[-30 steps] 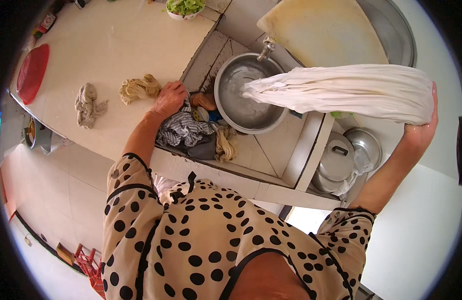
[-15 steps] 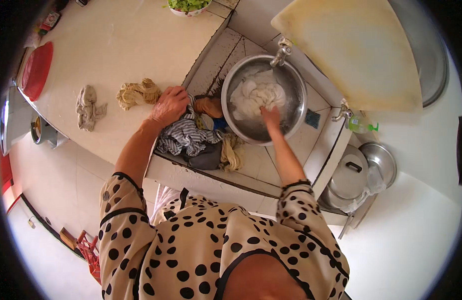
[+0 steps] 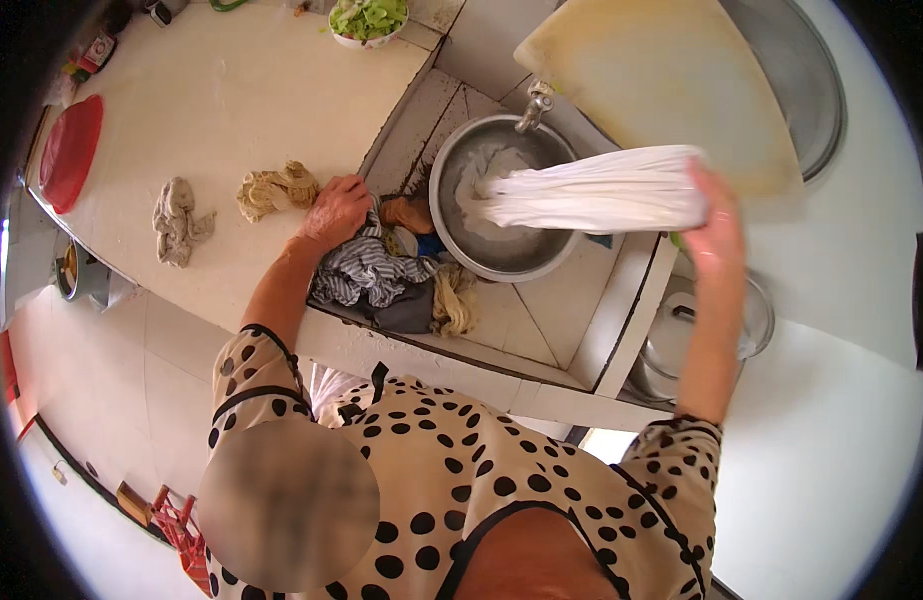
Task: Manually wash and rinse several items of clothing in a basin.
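1. The right hand (image 3: 719, 215), blurred, is now up beyond the basin (image 3: 456, 235), forearm outstretched, fingers apparently closed on one end of the white cloth (image 3: 601, 190).
2. That cloth, bunched inside moments ago, now stretches from the basin, so it's partly lifted out.
3. The left hand (image 3: 339, 212) rests on the surface (image 3: 271, 90), loosely curled; any grip, I cannot tell.

Bright light, whitish glare lower right, edges curved, corners black, right grip (image 3: 715, 212) blurred, round blurred patch (image 3: 289, 508) lower left
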Demonstrator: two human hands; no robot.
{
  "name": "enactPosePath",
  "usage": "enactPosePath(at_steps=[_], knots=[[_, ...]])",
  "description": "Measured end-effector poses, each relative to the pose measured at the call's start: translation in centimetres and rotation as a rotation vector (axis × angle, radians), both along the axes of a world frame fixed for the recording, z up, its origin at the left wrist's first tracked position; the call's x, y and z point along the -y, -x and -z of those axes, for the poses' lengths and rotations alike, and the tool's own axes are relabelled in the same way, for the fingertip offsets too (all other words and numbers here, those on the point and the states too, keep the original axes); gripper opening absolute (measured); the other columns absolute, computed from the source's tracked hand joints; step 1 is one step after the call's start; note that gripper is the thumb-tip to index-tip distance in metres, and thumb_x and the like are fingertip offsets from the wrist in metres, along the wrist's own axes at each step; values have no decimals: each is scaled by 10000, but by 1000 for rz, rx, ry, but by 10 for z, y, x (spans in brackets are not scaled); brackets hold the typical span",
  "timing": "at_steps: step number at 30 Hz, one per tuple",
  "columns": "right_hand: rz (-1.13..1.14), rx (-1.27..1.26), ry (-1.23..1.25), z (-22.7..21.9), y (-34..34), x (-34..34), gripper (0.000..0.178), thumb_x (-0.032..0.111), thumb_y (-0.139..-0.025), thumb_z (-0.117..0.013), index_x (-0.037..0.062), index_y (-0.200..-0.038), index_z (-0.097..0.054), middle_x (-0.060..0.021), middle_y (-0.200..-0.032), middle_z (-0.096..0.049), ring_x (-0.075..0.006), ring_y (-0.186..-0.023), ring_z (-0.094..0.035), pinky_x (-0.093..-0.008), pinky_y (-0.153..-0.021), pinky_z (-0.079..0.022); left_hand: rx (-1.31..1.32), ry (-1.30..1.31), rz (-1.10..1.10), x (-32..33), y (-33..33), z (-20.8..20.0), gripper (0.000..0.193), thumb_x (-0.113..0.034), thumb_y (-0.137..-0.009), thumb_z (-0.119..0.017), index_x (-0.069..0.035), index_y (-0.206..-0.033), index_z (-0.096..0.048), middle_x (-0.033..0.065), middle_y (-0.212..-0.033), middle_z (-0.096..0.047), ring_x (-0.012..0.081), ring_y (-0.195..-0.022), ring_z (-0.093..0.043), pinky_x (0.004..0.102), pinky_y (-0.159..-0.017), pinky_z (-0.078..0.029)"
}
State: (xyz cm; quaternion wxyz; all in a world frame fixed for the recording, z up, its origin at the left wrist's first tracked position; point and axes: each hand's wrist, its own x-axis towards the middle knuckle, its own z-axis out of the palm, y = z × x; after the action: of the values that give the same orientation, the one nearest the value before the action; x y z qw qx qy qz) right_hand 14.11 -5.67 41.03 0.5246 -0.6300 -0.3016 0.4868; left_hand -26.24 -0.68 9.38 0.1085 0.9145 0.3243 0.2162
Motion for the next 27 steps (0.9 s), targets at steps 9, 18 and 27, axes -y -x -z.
enactPosePath(at_steps=[9,18,27], knots=[[209,139,-351,-150,-4,-2,359,184,-895,-606,-42,-1169,-558,-122,-1129,-616,-225,-1065,-581,-362,-961,-444,-19,-41,-3,-1,6,-2,109,-78,-682,-608,-30,-778,-594,95,-921,-586,272,-1052,-496,397,-903,-414],[-294,268,79,163,-4,-33,292,201,-798,-701,13,-1004,-615,-49,-888,-652,-138,-779,-605,-291,-735,-502,-195,-193,-42,4,12,38,176,-93,-659,-568,-30,-815,-619,127,-901,-601,307,-966,-554,421,-843,-453],[-284,1133,485,404,29,-6,431,208,-751,-695,-12,-1097,-562,-145,-962,-650,-255,-899,-626,-367,-782,-491,-135,19,-8,-1,2,-29,145,-113,-706,-633,-57,-838,-610,80,-948,-587,271,-1051,-505,418,-901,-404]])
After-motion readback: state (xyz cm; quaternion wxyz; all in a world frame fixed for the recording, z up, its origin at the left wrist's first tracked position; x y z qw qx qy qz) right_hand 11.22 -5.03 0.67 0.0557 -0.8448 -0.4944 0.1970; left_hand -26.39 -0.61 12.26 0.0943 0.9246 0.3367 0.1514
